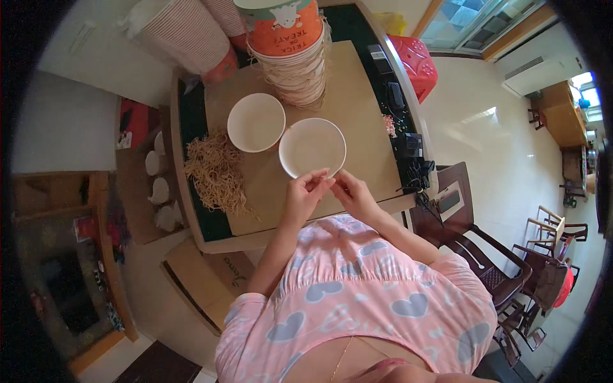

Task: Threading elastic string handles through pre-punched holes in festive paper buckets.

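Observation:
Two white-lined paper cups stand side by side before me: the near paper cup (pixel 313 148) and, to its left and slightly farther, another paper cup (pixel 256 122). My left hand (pixel 310 193) and my right hand (pixel 353 193) meet at the near cup's front rim, both with fingers pinched together. Whatever is between the fingertips is too small to make out. To the left lies a tangled heap of tan string (pixel 214 172). Behind the cups rises a stack of paper cups (pixel 297 73) with string wound around it, topped by an orange printed cup (pixel 285 29).
A cardboard sheet (pixel 364 115) covers much of the green-topped table. Bagged cup stacks (pixel 185 38) stand at the back left. Small black devices (pixel 396 96) and cables (pixel 418 175) line the right edge. A cardboard box (pixel 143 210) holding white cups is left; a dark chair (pixel 476 236) is right.

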Motion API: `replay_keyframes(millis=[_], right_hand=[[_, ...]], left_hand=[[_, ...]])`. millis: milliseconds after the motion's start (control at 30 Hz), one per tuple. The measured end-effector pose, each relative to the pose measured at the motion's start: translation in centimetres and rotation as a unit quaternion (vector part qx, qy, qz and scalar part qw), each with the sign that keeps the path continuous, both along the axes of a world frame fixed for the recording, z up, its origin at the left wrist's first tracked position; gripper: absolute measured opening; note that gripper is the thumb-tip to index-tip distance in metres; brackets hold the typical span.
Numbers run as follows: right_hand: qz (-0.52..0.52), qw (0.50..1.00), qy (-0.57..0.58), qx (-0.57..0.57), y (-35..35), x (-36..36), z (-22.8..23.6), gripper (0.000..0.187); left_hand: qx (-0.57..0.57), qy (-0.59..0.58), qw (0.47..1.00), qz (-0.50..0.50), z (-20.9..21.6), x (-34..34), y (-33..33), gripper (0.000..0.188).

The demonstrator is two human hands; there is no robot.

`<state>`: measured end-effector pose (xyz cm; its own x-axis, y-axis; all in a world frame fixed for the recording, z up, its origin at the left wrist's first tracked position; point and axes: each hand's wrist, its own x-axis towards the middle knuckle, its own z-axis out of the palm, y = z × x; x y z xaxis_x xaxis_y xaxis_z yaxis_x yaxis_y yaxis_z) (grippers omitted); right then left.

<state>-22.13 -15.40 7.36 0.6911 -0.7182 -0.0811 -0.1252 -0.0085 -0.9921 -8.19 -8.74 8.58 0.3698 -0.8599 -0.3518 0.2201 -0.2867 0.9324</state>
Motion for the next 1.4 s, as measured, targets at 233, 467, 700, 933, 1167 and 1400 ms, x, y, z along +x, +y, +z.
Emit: replay_keyframes(millis=[233, 467, 700, 933, 1167, 1400], right_hand=[[-0.068, 0.996, 0.043, 0.042, 0.7, -0.2, -0.4, 0.01], [-0.104, 0.989, 0.098, -0.028, -0.1, -1.4, -2.0, 0.009], [-0.164, 0.984, 0.063, 0.004, -1.8, -2.4, -3.2, 0.01], [-0.135, 0.986, 0.094, -0.01, -2.8, 0.7, -4.6, 0.012], [-0.104, 0.986, 0.054, -0.115, -3.3, 1.3, -5.1, 0.01], [-0.085, 0.989, 0.042, -0.111, -3.2, 0.9, -4.1, 0.012]], left_hand=[[0.018, 0.0, 0.999, 0.039, -1.5, -0.9, 0.1, 0.01], [0.013, -0.137, 0.99, 0.014, -3.3, -1.2, -2.0, 0.01], [-0.044, -0.529, 0.828, -0.183, -5.6, -0.4, -2.7, 0.033], [-0.03, -0.25, 0.966, -0.055, -4.4, 1.5, -2.9, 0.016], [-0.016, -0.203, 0.977, -0.062, -3.7, 2.8, -3.0, 0.013], [-0.001, -0.226, 0.972, -0.072, -3.7, 1.9, -3.2, 0.014]])
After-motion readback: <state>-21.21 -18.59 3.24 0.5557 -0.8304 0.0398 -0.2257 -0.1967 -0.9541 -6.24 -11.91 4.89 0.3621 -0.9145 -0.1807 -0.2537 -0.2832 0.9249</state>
